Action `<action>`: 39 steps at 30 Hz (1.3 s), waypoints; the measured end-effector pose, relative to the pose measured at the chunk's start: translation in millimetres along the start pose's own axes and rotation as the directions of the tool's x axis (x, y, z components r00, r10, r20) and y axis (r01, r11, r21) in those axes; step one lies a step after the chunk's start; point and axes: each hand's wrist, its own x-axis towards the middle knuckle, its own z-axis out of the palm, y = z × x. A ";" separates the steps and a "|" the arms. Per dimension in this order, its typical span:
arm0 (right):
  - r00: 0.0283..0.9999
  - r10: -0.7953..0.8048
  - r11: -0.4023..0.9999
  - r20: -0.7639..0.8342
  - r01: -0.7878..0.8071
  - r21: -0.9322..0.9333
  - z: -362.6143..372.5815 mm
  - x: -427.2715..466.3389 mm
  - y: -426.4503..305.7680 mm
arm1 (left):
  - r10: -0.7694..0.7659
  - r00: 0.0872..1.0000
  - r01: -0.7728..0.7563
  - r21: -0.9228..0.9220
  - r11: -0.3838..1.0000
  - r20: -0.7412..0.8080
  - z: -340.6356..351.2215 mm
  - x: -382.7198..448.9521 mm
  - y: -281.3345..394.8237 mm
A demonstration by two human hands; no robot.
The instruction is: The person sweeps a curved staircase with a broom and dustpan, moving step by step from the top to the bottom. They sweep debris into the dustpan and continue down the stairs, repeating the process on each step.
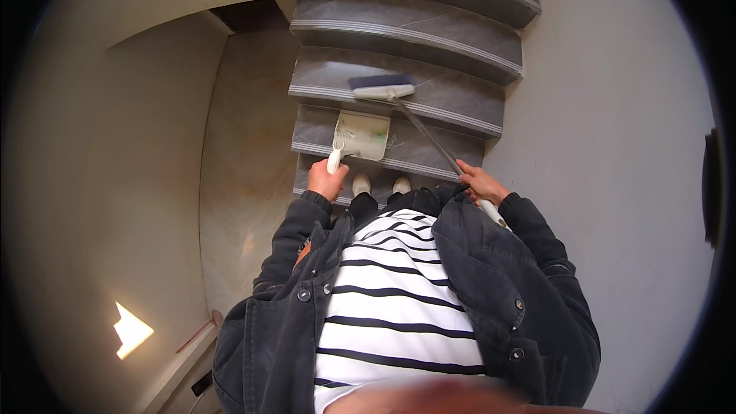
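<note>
My left hand (328,179) is closed around the white handle of a dustpan (374,127). The pan lies over a grey stair tread, with some debris showing in it and a little greenish matter by its right edge. In my right hand (483,183) is the grey pole of a broom, gripped near its white end. The broom's white head with dark bristles (384,91) is at the front edge of the tread above the dustpan, slightly blurred.
Curved grey stairs (414,8) with pale striped nosings rise ahead. A plain wall (598,126) borders them on the right. Beyond the left edge of the steps lies a lower floor (250,126). My light shoes (361,184) stand on a step below the dustpan.
</note>
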 end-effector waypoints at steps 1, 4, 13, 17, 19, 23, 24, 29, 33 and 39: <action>0.999 0.014 1.000 0.034 -0.014 -0.008 -1.8 -5.6 4.6 | -0.012 1.000 0.012 -0.005 1.000 0.006 -0.9 0.5 1.6; 0.992 -0.089 0.993 0.087 0.095 -0.065 3.7 -21.7 14.9 | -0.036 0.999 0.036 0.020 0.999 0.005 -3.0 -0.9 6.7; 1.000 -0.026 0.939 -0.005 0.026 0.344 -3.3 -105.3 2.4 | -0.059 0.998 0.059 0.007 0.998 0.011 -1.8 -3.1 12.7; 0.989 -0.006 0.950 -0.148 0.052 0.309 0.4 -56.1 -7.4 | -0.047 0.999 0.046 0.014 0.999 0.026 2.3 -0.1 14.0; 0.989 -0.005 0.970 -0.146 0.040 0.239 5.5 -35.5 0.2 | -0.048 0.999 0.048 0.000 0.999 0.025 3.4 0.2 15.5; 0.989 -0.107 0.990 -0.104 0.115 0.080 15.7 -29.3 30.6 | -0.089 0.995 0.089 -0.012 0.996 0.040 1.6 0.6 19.5; 0.981 -0.173 0.983 -0.090 0.177 0.043 19.5 -29.6 37.5 | -0.092 0.994 0.094 -0.042 0.995 0.055 3.1 0.8 20.5; 0.932 -0.357 0.934 -0.067 0.358 0.007 23.2 -64.2 62.3 | -0.055 0.995 0.057 -0.021 0.998 0.088 14.6 -2.4 23.9; 0.951 -0.228 0.878 -0.209 0.294 0.377 35.1 -117.3 77.1 | -0.058 0.994 0.061 -0.027 0.998 0.089 20.3 -2.8 24.7; 0.926 0.123 0.716 -0.357 0.166 0.678 21.7 -123.9 81.0 | -0.069 0.993 0.073 -0.029 0.997 0.100 22.0 2.7 26.9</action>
